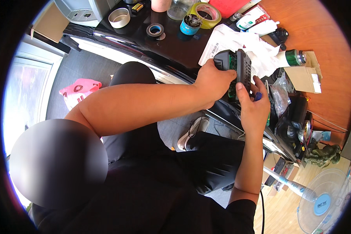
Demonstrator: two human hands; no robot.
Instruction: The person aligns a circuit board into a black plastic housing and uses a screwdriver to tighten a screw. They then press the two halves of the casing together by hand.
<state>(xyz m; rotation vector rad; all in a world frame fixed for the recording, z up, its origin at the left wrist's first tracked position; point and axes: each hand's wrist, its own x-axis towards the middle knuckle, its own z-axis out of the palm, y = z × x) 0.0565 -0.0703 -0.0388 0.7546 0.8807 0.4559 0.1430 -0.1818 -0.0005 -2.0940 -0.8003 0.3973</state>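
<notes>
Both of my hands are on a black electronic device (pixel 243 66) with its casing parted, held over the front edge of the dark desk. A green circuit board (pixel 233 62) shows in the gap between its two black halves; one half has rows of slots. My left hand (pixel 214 80) is closed around the left half, thumb reaching over the gap. At the lower right side, my right hand (pixel 255 103) grips the slotted half between thumb and fingers. A small blue object (pixel 257 96) lies against the right fingers; its kind is unclear.
Behind the device lie white papers (pixel 257 48). A roll of yellow tape (pixel 206 15), black tape (pixel 155 30), a blue tin (pixel 190 25) and a metal bowl (pixel 119 18) stand on the desk. A cardboard box (pixel 306 74) sits right; a fan (pixel 321 202) stands lower right.
</notes>
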